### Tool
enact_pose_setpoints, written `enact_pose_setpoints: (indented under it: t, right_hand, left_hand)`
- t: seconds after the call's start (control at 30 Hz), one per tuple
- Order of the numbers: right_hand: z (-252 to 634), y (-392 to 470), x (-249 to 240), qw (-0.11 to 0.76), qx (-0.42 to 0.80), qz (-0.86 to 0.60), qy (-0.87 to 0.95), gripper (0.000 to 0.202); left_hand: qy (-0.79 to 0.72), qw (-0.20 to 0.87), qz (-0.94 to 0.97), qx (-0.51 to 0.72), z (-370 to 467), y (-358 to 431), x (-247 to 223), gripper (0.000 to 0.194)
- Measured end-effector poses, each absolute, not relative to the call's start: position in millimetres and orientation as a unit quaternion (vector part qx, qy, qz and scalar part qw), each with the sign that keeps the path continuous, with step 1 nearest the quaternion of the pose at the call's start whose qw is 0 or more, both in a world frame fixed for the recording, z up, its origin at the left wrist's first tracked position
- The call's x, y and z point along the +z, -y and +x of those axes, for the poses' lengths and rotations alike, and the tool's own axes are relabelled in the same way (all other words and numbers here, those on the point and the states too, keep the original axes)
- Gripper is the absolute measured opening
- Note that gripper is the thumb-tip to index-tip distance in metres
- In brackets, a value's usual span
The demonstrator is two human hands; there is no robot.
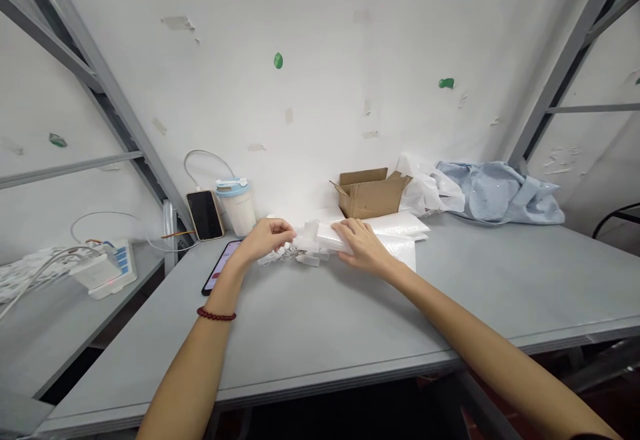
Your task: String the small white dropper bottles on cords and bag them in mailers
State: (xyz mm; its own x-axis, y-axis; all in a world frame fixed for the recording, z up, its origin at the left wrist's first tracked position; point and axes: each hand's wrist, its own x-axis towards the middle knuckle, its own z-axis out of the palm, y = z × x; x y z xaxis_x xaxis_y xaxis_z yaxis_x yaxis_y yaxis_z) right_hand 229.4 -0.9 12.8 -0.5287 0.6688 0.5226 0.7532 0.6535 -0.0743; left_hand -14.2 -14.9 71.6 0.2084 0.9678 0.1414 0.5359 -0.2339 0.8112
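Note:
My left hand is closed in a pinch at the left end of a translucent plastic packet; what its fingertips grip is too small to make out. Over the packet's right end, my right hand has its fingers curled, pressing on it. Just below the packet is a heap of small white pieces with thin strings, partly covered by my left hand. One pale rectangular piece lies at the heap's right. Behind my right hand are white glossy bubble-textured sheets.
An open cardboard box stands against the wall, beside a white plastic bag and light blue cloth. On the left are a lidded cup, a propped phone, a flat phone and a power strip.

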Motion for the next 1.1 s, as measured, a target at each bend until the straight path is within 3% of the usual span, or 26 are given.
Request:
enact_pose_setpoints:
  t: [0.4,0.6,0.73,0.93,1.1]
  right_hand:
    - [227.3,3.8,14.0,0.258,-0.064,-0.406,0.875,0.047]
    - [226.0,4.9,14.5,0.265,-0.078,-0.397,0.875,0.047]
    - [233.6,-1.8,17.8,0.279,-0.076,-0.425,0.858,0.046]
    - [247.9,-12.8,22.5,0.329,-0.081,-0.472,0.814,0.044]
    - [247.6,-10.9,25.0,0.334,-0.061,-0.483,0.807,0.045]
  left_hand:
    - [-0.551,0.142,0.738,0.362,-13.0,6.3,61.9,0.022]
    - [-0.49,0.201,0.749,0.398,10.7,5.9,48.1,0.027]
    - [-0.513,0.147,0.723,0.438,1.1,5.4,52.3,0.03]
    - [-0.651,0.078,0.706,0.266,-43.5,-0.7,58.7,0.018]
    - [-0.662,0.083,0.712,0.219,-70.9,-4.4,52.8,0.012]
